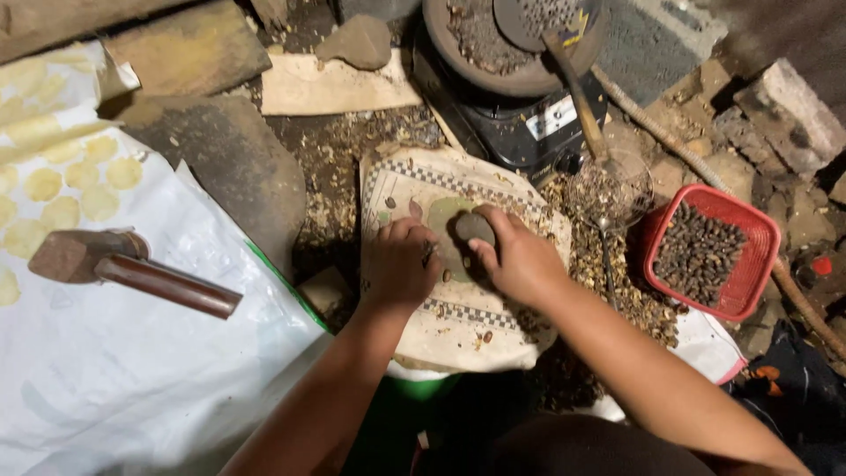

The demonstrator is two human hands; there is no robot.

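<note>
right hand closed over a small dark rounded stone, fingers wrapped across its top, pressing down onto a flat greenish patch on the patterned cloth pad. left hand just beside it, fingers curled with tips on the pad at the patch's edge; whether anything is pinched between them, cannot tell. looks heavy for its size, hard and smooth, likely slippery if greasy; best gripped from above with palm over the crown and fingertips down the sides. patch underneath probably soft and thin, easy to tear.

to the right of the right hand: 1 red plastic basket of dark seeds, and a wire skimmer with a wooden handle. beyond both hands: a black stove carrying a dark pan. well left of the left hand: a wooden-handled hammer on a white sheet, pale yellow flattened discs laid out in rows farther off. husk litter around the pad.
</note>
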